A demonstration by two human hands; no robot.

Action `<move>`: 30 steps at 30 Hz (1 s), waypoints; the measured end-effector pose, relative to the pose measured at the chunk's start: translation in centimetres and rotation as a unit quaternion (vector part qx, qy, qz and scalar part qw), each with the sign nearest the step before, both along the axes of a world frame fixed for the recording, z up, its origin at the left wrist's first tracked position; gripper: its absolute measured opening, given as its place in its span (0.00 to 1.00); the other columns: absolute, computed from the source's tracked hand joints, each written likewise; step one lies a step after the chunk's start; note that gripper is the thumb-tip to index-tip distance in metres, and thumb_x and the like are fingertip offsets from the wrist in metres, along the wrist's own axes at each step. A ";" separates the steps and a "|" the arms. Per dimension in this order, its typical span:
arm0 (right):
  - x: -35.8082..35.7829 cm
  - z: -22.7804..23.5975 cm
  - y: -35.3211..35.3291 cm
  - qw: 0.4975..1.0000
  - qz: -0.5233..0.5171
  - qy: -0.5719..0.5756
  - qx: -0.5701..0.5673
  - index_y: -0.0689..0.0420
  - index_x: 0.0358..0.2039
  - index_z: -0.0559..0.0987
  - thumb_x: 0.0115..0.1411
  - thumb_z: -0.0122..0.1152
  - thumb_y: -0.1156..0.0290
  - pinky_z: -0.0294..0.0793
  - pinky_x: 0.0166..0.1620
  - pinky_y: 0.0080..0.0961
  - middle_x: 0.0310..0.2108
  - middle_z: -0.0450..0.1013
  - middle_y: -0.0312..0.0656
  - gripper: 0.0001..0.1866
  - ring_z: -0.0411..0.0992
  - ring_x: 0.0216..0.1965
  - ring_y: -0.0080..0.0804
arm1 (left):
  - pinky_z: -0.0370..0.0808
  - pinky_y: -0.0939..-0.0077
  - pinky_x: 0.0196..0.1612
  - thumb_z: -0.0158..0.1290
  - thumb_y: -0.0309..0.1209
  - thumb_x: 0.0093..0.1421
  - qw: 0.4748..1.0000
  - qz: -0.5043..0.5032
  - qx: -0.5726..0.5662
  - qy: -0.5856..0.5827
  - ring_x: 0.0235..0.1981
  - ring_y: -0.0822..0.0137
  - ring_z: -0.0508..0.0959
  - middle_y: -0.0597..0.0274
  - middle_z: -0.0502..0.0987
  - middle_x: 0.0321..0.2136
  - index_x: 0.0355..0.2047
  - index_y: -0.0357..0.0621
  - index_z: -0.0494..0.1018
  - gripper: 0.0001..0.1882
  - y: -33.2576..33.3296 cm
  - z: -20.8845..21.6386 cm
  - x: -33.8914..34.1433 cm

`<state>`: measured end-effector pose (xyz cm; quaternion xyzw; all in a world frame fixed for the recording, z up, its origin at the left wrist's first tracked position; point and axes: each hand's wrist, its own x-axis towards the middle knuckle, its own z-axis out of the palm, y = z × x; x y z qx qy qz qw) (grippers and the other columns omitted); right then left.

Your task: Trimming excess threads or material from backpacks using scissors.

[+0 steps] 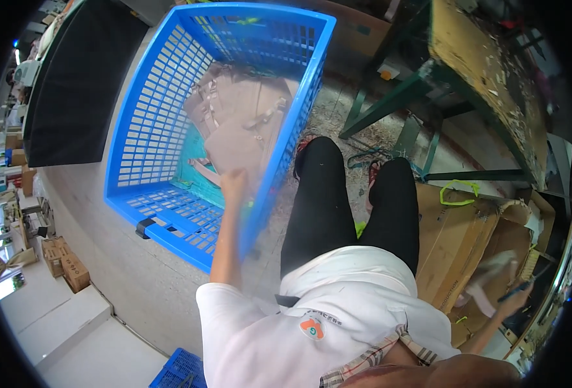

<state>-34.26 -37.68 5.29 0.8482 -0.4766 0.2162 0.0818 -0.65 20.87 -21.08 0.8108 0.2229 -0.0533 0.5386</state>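
My left hand reaches into a large blue plastic basket, its fingers closed at the lower edge of a heap of dusty-pink fabric pieces. These look like sewn bag parts with straps and buckles. One strap curves up to my fist, which seems to grip it. Beneath the heap lies a turquoise sheet. Far to the right, my right hand is smeared by motion. Close to it are a pale pink strip and a dark, thin object; whether the fingers hold either is unclear.
A green-legged bench with a worn top stands at the far right. Flattened cardboard and an open carton lie beside my legs. A black box-shaped thing stands left of the basket, and brown cartons sit farther left. A smaller blue crate is below.
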 end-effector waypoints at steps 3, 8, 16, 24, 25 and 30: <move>0.6 -3.9 1.9 0.866 0.039 -0.412 0.281 0.59 0.49 0.67 0.60 0.43 0.70 0.68 0.32 0.23 0.26 0.67 0.36 0.17 0.67 0.30 0.25 | 0.70 0.80 0.21 0.51 0.27 0.49 0.984 -0.132 0.079 0.089 0.20 0.70 0.75 0.57 0.76 0.21 0.30 0.36 0.74 0.08 0.0 -4.3 1.5; 6.5 -10.6 8.2 0.855 -0.036 -0.189 0.481 0.59 0.46 0.68 0.60 0.44 0.73 0.64 0.24 0.11 0.22 0.67 0.34 0.14 0.65 0.22 0.16 | 0.73 0.64 0.33 0.51 0.30 0.48 0.915 -0.312 0.239 0.087 0.29 0.53 0.77 0.46 0.76 0.27 0.34 0.41 0.74 0.12 -1.7 -10.3 4.2; 13.1 -14.1 13.7 0.899 0.081 0.117 0.415 0.60 0.46 0.68 0.53 0.51 0.77 0.63 0.24 0.16 0.21 0.65 0.33 0.18 0.63 0.21 0.18 | 0.70 0.59 0.40 0.49 0.28 0.48 0.829 -0.412 0.321 0.201 0.37 0.49 0.74 0.44 0.73 0.36 0.35 0.39 0.72 0.13 -4.6 -16.6 11.8; 12.8 -16.1 11.4 0.885 -0.020 0.019 0.465 0.61 0.47 0.67 0.52 0.47 0.77 0.57 0.25 0.14 0.22 0.58 0.28 0.19 0.55 0.20 0.16 | 0.56 0.51 0.54 0.43 0.30 0.53 0.535 -0.607 0.587 0.017 0.52 0.60 0.61 0.58 0.69 0.42 0.41 0.43 0.70 0.15 -4.3 -24.1 15.0; 12.6 -16.2 11.3 0.885 -0.023 0.025 0.464 0.61 0.47 0.67 0.52 0.47 0.77 0.57 0.25 0.14 0.22 0.58 0.28 0.19 0.55 0.20 0.16 | 0.56 0.51 0.54 0.43 0.30 0.53 0.536 -0.610 0.583 0.021 0.52 0.60 0.61 0.58 0.69 0.42 0.41 0.43 0.70 0.15 -3.9 -25.0 14.8; 13.3 -16.3 11.6 0.884 0.041 0.059 0.462 0.61 0.46 0.67 0.52 0.48 0.76 0.54 0.24 0.11 0.23 0.57 0.27 0.19 0.54 0.21 0.15 | 0.61 0.55 0.48 0.45 0.30 0.51 0.516 -0.616 0.586 0.106 0.33 0.69 0.75 0.69 0.77 0.26 0.22 0.55 0.78 0.10 4.5 -27.9 9.5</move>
